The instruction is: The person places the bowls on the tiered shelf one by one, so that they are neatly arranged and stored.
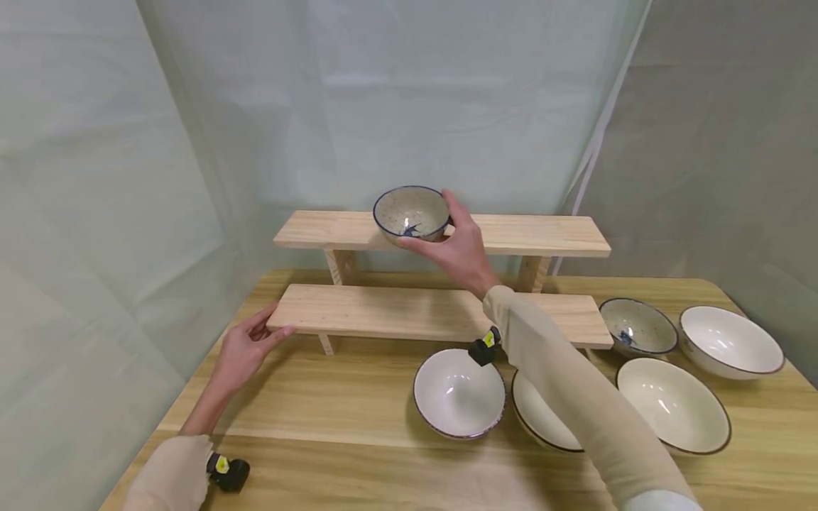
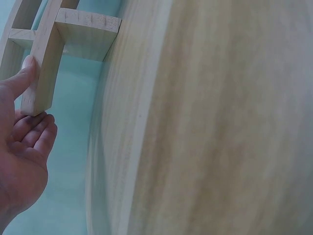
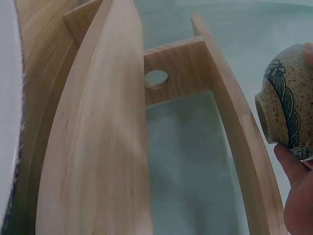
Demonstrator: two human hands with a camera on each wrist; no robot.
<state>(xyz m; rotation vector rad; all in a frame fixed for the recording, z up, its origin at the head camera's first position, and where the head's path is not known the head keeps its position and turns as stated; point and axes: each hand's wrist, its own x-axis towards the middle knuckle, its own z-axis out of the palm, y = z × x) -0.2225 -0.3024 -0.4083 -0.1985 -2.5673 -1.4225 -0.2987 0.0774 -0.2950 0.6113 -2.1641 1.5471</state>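
My right hand holds a small speckled bowl with a blue rim by its right side, over the upper board of a two-tier wooden shelf. In the right wrist view, the bowl shows a blue wave pattern outside and its foot ring, which looks raised off the board. My left hand grips the left end of the lower board. The left wrist view has the thumb on one face of that board and the fingers curled at its end.
On the wooden table, a white bowl stands before the shelf, beside another pale bowl partly behind my right arm. To the right are a speckled bowl, a white bowl and a cream bowl. Pale curtains hang behind.
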